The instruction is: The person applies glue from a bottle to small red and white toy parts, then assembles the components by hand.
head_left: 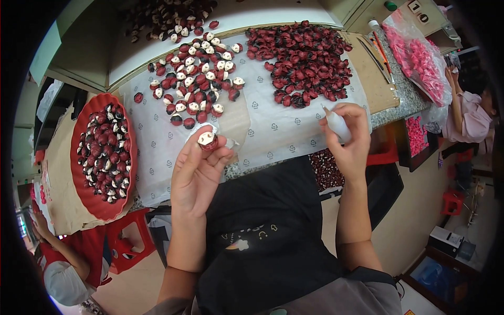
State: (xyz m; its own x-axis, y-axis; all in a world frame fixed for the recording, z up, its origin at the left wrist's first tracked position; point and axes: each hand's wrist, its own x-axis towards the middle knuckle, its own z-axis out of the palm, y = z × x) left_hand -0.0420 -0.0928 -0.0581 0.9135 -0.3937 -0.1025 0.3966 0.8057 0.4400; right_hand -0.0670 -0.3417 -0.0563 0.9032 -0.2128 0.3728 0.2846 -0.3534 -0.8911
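My left hand (pixel 197 168) holds a small red piece with a white top (pixel 207 139) between thumb and fingertips, raised above the table edge. My right hand (pixel 350 142) grips a small white squeeze bottle (pixel 336 124), its nozzle pointing up and to the left, a short way right of the piece. Just beyond my left hand, several red-and-white pieces (pixel 197 79) lie spread on white patterned paper (pixel 273 131). A heap of dark red pieces without white tops (pixel 302 63) lies beyond my right hand.
A red oval tray (pixel 79 178) full of such pieces sits at the left on brown cardboard. A clear bag of pink items (pixel 420 58) lies at the back right. One person sits at lower left, another at the right edge. Red stools stand on the floor.
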